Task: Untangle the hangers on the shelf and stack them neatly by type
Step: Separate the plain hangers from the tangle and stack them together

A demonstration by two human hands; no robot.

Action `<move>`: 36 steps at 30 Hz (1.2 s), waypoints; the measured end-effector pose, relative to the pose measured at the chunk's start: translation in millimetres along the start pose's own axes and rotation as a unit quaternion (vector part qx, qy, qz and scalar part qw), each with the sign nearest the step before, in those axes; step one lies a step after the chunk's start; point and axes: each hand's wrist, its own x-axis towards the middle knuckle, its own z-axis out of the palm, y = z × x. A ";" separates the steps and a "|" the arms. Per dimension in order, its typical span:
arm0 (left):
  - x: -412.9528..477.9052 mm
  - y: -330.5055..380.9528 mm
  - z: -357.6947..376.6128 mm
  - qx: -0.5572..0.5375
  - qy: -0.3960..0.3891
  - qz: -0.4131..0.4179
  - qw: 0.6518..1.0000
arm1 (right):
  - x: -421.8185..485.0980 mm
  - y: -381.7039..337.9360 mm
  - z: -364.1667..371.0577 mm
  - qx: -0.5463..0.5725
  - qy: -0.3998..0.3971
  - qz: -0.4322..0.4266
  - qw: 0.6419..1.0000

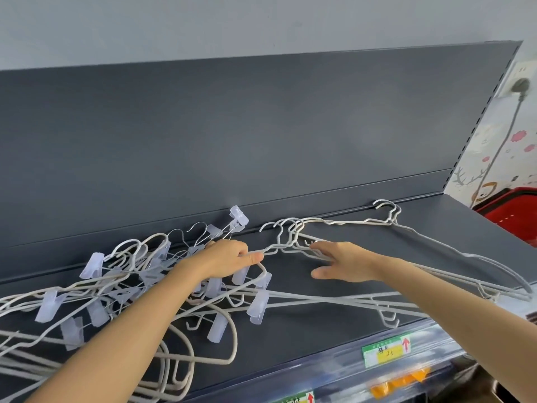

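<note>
pinching thin white wire hanger [271, 248], left hand [229, 255]; right hand [345, 261] spread flat; clip hangers [93, 266] tangled.

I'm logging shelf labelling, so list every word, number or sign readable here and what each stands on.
Price label on the shelf's front rail: red up arrow; handwriting on its yellow patch and the green print too blurred to read.
Second label, cut by the bottom edge: red up arrow only.
Orange tags below: blurred.
Hangers: no text.

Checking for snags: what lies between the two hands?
In head view, white hangers cross it over bare shelf: left hand pinches one, right hand touches them.
</note>
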 end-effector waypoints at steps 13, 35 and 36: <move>5.9 -0.7 1.4 -0.022 -0.005 0.022 1.000 | -22.7 -24.3 42.5 -0.202 0.001 -0.002 0.979; -12.2 1.5 -13.6 -0.024 0.087 0.003 0.996 | -25.6 -3.9 24.8 -0.158 0.040 -0.010 0.987; -12.4 1.9 -12.0 -0.020 0.090 0.003 0.996 | -26.6 -1.9 23.9 -0.158 0.050 -0.011 0.986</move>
